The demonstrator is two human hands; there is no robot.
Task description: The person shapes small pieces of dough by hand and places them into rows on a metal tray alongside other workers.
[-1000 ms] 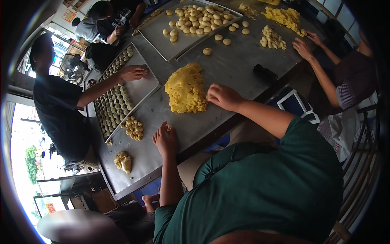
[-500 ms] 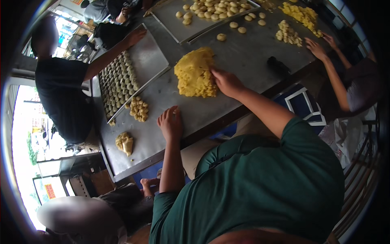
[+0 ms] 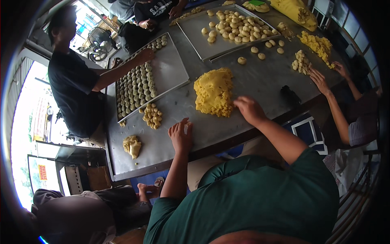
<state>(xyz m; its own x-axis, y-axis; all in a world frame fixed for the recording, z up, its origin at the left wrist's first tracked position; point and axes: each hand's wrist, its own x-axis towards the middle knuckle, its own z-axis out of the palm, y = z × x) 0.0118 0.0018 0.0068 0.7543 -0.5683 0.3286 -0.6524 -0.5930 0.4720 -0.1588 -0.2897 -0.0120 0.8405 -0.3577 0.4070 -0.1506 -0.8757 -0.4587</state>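
Note:
A large mound of crumbly yellow filling (image 3: 214, 92) sits on the metal table in front of me. Just right of its lower edge is my right hand (image 3: 250, 110), its fingers drawn together at the tips; whatever they may pinch is too small to make out. My left hand (image 3: 180, 137) rests by the table's near edge, left of the mound, thumb and fingers apart and nothing in it. Nearest to it on the left are a cluster of small pale dough balls (image 3: 152, 116) and a smooth lump of dough (image 3: 131, 147).
A tray (image 3: 172, 67) of round pieces in rows lies left, under a co-worker's arm (image 3: 126, 67). Another tray (image 3: 199, 36) holds many dough balls. At right, another person's hands (image 3: 321, 81) touch dough pieces (image 3: 300, 62) near more yellow filling (image 3: 319, 46). A dark object (image 3: 290, 95) lies near the edge.
My right hand has come off the yellow mound toward the right and its fingers have drawn together. My left thumb has spread from the fingers. The whole view has shifted.

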